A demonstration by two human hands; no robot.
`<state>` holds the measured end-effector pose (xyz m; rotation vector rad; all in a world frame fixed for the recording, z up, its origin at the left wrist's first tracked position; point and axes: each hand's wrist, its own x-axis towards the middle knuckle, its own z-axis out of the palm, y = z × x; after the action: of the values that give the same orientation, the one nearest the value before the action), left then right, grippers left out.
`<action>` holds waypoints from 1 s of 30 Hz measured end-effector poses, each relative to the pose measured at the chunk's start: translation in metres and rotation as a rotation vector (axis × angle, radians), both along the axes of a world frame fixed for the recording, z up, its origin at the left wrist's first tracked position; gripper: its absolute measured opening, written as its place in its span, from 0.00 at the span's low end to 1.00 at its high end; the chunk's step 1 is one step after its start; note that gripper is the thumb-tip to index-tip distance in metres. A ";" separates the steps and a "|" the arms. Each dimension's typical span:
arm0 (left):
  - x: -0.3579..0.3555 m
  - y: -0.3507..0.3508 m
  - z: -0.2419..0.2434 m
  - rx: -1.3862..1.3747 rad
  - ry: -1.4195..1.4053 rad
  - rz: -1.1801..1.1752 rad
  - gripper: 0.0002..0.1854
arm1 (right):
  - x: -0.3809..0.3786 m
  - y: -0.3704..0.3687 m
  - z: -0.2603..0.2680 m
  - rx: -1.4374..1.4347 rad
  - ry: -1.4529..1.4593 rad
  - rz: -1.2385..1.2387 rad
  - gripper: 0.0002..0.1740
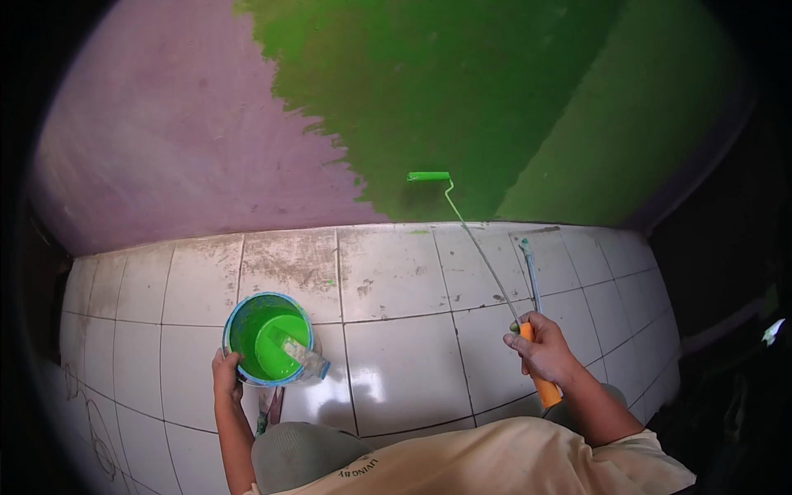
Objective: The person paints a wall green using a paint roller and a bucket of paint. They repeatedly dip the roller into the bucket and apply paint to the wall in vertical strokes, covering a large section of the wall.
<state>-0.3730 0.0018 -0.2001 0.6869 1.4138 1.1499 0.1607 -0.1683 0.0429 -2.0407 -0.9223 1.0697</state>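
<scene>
My left hand (228,374) grips the rim and side of a bucket (234,312) holding bright green paint (266,334). A paint-smeared brush or flat tool (303,357) leans in it, its end sticking out over the right rim. My right hand (540,349) is closed on the orange handle (542,377) of a long, thin paint roller. The roller's green-coated sleeve (428,177) is up by the lower part of the wall; whether it touches cannot be told. The wall is green (445,93) in the middle and right, pale purple (173,142) on the left, with a ragged edge between.
Another long metal rod (531,272) with a green-stained tip lies beyond my right hand. White floor tiles (396,371) bear dirt and green spots near the wall. A tool with a dark blade (276,402) lies below the bucket; a thin cord (99,436) is at the lower left.
</scene>
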 end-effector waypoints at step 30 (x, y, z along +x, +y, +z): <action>0.004 -0.001 0.004 -0.007 -0.037 -0.043 0.12 | 0.013 -0.009 -0.144 -0.063 -0.116 -0.037 0.11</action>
<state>-0.3686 0.0005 -0.1964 0.6852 1.3650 1.1182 0.1733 -0.1773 -0.1010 -2.1820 -0.9154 0.9808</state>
